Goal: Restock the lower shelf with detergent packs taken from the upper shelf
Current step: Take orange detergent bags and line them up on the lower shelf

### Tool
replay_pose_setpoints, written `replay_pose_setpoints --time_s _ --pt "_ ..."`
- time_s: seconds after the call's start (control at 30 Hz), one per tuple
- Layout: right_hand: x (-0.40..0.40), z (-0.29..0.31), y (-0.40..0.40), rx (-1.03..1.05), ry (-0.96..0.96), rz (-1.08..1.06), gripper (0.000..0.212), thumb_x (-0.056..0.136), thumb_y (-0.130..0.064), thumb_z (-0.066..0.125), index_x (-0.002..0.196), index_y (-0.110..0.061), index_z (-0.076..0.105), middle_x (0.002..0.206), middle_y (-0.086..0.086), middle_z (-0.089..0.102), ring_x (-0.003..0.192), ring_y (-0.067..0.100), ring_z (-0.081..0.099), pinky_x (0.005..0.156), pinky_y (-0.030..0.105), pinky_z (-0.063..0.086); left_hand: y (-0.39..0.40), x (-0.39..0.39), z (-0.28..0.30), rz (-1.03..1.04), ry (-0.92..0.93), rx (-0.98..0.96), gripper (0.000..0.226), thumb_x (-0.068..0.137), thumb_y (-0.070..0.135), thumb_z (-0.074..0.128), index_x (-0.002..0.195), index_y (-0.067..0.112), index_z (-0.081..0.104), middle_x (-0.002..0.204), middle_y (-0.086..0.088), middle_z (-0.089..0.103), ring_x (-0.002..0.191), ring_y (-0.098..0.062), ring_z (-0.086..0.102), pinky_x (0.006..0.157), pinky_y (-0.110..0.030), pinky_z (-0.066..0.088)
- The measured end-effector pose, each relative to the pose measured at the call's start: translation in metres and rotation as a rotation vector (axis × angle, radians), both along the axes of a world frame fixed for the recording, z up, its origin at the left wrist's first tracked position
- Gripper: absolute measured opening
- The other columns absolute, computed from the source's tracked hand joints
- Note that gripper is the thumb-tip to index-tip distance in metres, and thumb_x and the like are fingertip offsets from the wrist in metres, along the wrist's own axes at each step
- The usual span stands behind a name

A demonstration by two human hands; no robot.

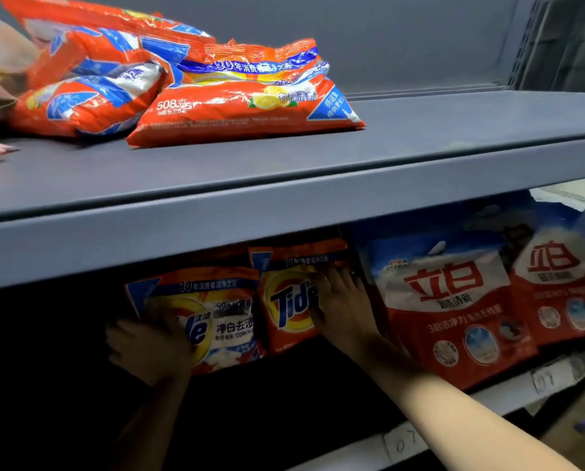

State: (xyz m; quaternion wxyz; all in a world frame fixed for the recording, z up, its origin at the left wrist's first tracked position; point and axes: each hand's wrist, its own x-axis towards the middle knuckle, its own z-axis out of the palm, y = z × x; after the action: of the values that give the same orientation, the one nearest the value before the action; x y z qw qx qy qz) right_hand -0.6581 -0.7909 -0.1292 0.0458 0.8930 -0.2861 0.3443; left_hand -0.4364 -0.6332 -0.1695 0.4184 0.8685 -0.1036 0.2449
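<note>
Right hand lies flat-fingered on the upright Tide pack; left hand grips its neighbour. Remaining packs lie above-left, nearer the left.

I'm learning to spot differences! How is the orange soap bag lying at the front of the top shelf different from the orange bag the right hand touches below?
The top bag lies flat on its side; the lower bag stands upright. The top bag sits in bright light with no hand on it; the lower one is in shadow with the right hand on it. Both are orange with blue bands.
</note>
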Motion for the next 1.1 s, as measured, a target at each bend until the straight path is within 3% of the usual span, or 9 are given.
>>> replay_pose_setpoints --time_s 0.07,0.17,0.33,0.43,0.53,0.63,0.73,0.9,1.1 --pt "-0.006 -0.008 0.008 0.059 0.039 0.017 0.039 0.073 -0.031 0.072 0.106 -0.01 0.069 0.107 0.01 0.066 0.097 0.032 0.063 0.077 0.04 0.051 0.005 -0.021 -0.004 -0.12 -0.182 0.126 0.062 0.09 0.045 0.042 0.123 -0.008 0.039 0.128 -0.035 0.043 0.114 -0.046 0.04 0.091 -0.053 0.034" --pt "-0.012 -0.024 0.012 0.239 0.139 -0.048 0.058 0.081 -0.053 0.057 0.128 -0.019 0.053 0.127 0.006 0.056 0.111 0.03 0.054 0.085 0.039 0.046 0.001 -0.053 -0.015 -0.437 -0.397 0.348 0.065 0.091 0.058 0.031 0.126 0.005 0.044 0.135 -0.024 0.042 0.122 -0.042 0.038 0.095 -0.056 0.037" --pt "-0.005 -0.047 0.0 0.549 0.289 -0.035 0.088 0.087 -0.068 0.039 0.145 -0.042 -0.021 0.159 -0.004 -0.014 0.144 0.042 -0.003 0.109 0.057 0.029 -0.018 -0.062 -0.018 -0.575 -0.278 0.653 0.066 0.092 0.062 0.02 0.145 0.024 0.03 0.153 -0.02 0.027 0.141 -0.044 0.018 0.107 -0.067 0.01" --pt "0.005 -0.048 -0.004 0.613 0.328 -0.008 0.096 0.083 -0.071 0.045 0.135 -0.051 -0.033 0.151 -0.007 -0.035 0.137 0.042 -0.027 0.109 0.062 0.023 -0.028 -0.057 -0.011 -0.548 -0.162 0.678 0.075 0.088 0.065 0.011 0.151 0.026 0.022 0.158 -0.015 0.012 0.143 -0.04 0.001 0.108 -0.065 0.0" --pt "0.011 -0.041 -0.004 0.674 0.343 -0.004 0.096 0.084 -0.068 0.048 0.137 -0.051 -0.03 0.153 -0.007 -0.033 0.136 0.043 -0.029 0.11 0.063 0.017 -0.032 -0.05 -0.011 -0.547 -0.085 0.722 0.076 0.083 0.072 -0.006 0.147 0.032 -0.012 0.153 -0.003 -0.027 0.138 -0.03 -0.03 0.108 -0.057 -0.02" --pt "0.006 -0.032 -0.006 0.723 0.34 0.046 0.083 0.09 -0.063 0.043 0.144 -0.05 -0.019 0.156 -0.007 -0.026 0.138 0.04 -0.027 0.112 0.061 0.005 -0.025 -0.049 -0.004 -0.614 -0.002 0.751 0.076 0.093 0.063 0.025 0.146 0.032 -0.019 0.15 0.002 -0.036 0.135 -0.027 -0.038 0.111 -0.057 -0.018" --pt "-0.007 -0.022 -0.008 0.733 0.342 0.092 0.073 0.095 -0.044 0.049 0.15 -0.044 0.001 0.16 -0.004 -0.009 0.145 0.037 -0.01 0.117 0.057 0.006 -0.016 -0.054 0.011 -0.697 0.059 0.736 0.074 0.095 0.054 0.04 0.152 0.034 -0.004 0.158 0.002 -0.02 0.143 -0.026 -0.026 0.115 -0.053 -0.011" --pt "-0.028 0.002 0.001 0.815 0.221 0.168 0.043 0.094 -0.032 0.055 0.135 -0.033 0.045 0.14 -0.001 0.05 0.13 0.021 0.046 0.107 0.04 0.038 -0.005 -0.082 0.043 -0.676 0.167 0.698 0.055 0.097 0.046 0.044 0.148 0.027 0.032 0.156 0.0 0.029 0.144 -0.021 0.023 0.116 -0.042 0.023" --pt "-0.069 0.047 0.021 0.851 0.261 0.227 0.04 0.095 -0.033 0.051 0.134 -0.027 0.048 0.138 0.001 0.053 0.124 0.02 0.051 0.103 0.035 0.042 0.012 -0.131 0.084 -0.636 0.223 0.712 0.037 0.097 0.047 0.039 0.119 0.024 0.06 0.121 0.0 0.064 0.11 -0.02 0.059 0.094 -0.033 0.045"
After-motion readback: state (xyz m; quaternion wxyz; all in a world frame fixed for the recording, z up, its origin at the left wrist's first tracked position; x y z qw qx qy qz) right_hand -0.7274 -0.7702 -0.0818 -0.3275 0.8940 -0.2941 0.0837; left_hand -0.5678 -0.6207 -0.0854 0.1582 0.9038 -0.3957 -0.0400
